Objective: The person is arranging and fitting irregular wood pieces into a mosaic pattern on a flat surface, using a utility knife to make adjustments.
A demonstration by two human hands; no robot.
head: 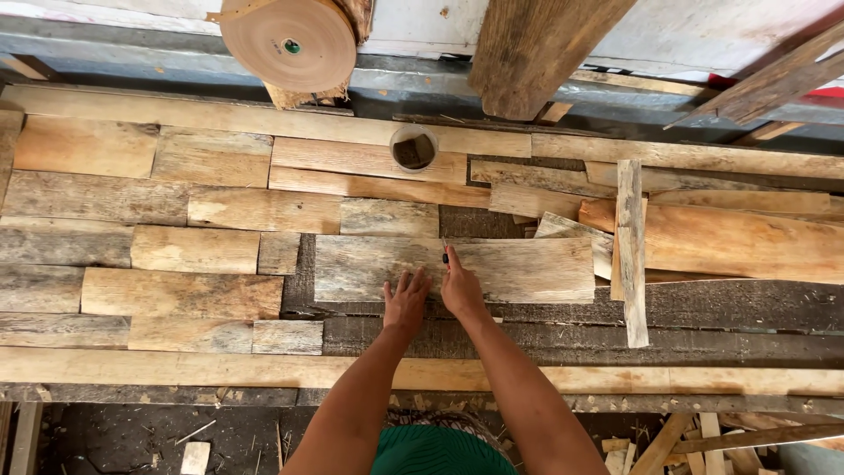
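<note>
At the far left, short weathered boards (pixel 193 249) lie fitted edge to edge in rows on the workbench (pixel 615 380), forming a patchwork of grey and tan wood. Above them, near the top edge, hangs a large roll of brown tape (pixel 288 42). Further right, a small round cup (pixel 413 149) sits among the planks. Below it lies a wide grey plank (pixel 519 268), set flat just right of the fitted rows. The left hand (pixel 406 303) rests open on the plank's lower edge, fingers spread and pressing down, grasping nothing. Just beside it, the right hand (pixel 461 288) pinches a small dark pencil (pixel 445 258) (only its tip shows) against the same plank. At the right, a narrow strip (pixel 631 251) lies upright across longer boards.
</note>
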